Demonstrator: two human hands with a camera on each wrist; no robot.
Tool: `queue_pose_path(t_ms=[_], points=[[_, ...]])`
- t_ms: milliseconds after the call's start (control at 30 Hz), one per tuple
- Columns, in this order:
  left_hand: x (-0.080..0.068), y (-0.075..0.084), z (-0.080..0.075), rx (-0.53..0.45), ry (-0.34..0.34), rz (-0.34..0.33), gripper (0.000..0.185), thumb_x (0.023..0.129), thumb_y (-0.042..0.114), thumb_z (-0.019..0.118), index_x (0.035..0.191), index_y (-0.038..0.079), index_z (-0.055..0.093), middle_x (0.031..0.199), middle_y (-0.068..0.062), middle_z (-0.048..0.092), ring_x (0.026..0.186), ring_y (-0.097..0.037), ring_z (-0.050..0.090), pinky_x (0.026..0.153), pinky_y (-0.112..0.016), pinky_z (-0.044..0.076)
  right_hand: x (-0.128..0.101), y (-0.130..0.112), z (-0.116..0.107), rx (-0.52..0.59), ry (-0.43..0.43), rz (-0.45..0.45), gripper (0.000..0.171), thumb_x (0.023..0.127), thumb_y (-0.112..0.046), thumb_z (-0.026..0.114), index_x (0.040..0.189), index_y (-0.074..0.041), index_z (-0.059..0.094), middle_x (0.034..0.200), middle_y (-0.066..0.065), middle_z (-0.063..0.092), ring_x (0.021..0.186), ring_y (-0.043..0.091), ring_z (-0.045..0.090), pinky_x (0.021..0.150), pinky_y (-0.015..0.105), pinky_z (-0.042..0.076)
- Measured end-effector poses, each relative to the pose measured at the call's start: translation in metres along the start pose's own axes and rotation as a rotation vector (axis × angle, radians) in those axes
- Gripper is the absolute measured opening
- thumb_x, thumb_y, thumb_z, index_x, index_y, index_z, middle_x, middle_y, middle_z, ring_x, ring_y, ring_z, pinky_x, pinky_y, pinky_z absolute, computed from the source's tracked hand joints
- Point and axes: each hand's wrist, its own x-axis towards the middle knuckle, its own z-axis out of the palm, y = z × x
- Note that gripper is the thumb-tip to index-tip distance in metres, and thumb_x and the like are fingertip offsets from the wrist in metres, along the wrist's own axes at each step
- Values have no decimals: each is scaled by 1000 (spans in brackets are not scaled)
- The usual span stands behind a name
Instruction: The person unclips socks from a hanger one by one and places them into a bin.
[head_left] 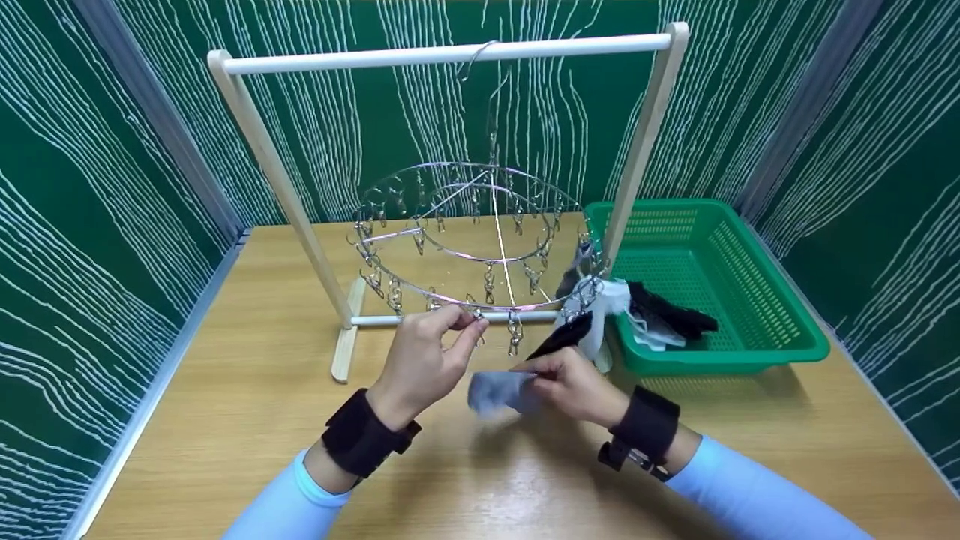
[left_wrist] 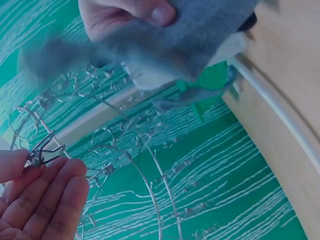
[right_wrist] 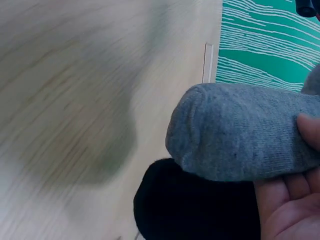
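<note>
A round metal clip hanger [head_left: 525, 306] hangs below the rack's white bar. At its near edge my left hand [head_left: 421, 364] pinches one wire clip [left_wrist: 44, 152] between thumb and fingers. My right hand [head_left: 576, 384] holds a grey sock [right_wrist: 240, 132] just to the right of it; the sock's loose end is blurred in the head view. Behind that hand, a black sock [head_left: 564, 336] and a white sock [head_left: 596, 330] hang at the hanger's right side. Another dark grey item [head_left: 574, 274] hangs farther back, partly hidden by the wires.
A wooden rack with a white top bar [head_left: 337, 69] stands on the table [head_left: 255, 420]. To the right sits a green basket [head_left: 772, 274] with black socks [head_left: 671, 311] and some white cloth [head_left: 652, 336] near its left wall. Green panels with white lines surround the table.
</note>
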Motion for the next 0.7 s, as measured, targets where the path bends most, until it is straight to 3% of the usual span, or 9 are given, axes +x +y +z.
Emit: queue_pose_path(t_ms=[100,267,500,700], points=[[-1,-2,0,-4,8,-22,9,100,6,75,93,-1,77,90,-12,82,84,-24,81,80,-40,67,-5,-2,-8,-7,-5,13,25,95,10,65,117,10,78,109,25,81,80,7,73,73,18,60],[-4,-4,-1,2,12,-63,9,100,7,77,99,-2,77,96,-15,83,91,-27,82,87,-42,68,-14,-10,-25,6,8,0,21,97,8,68,115,12,77,106,27,80,80,13,78,70,26,66],[-4,-7,-3,6,42,-82,9,99,8,78,98,0,78,95,-13,83,92,-27,82,87,-41,68,-25,-28,-62,37,2,-72,20,96,10,68,114,11,78,110,28,80,89,7,78,78,24,66],[-4,-8,-3,1,52,-78,9,98,8,80,98,-1,78,96,-13,83,93,-27,83,88,-41,68,-34,-45,-102,10,48,-124,20,95,15,66,112,12,78,104,29,80,79,1,74,72,21,65]])
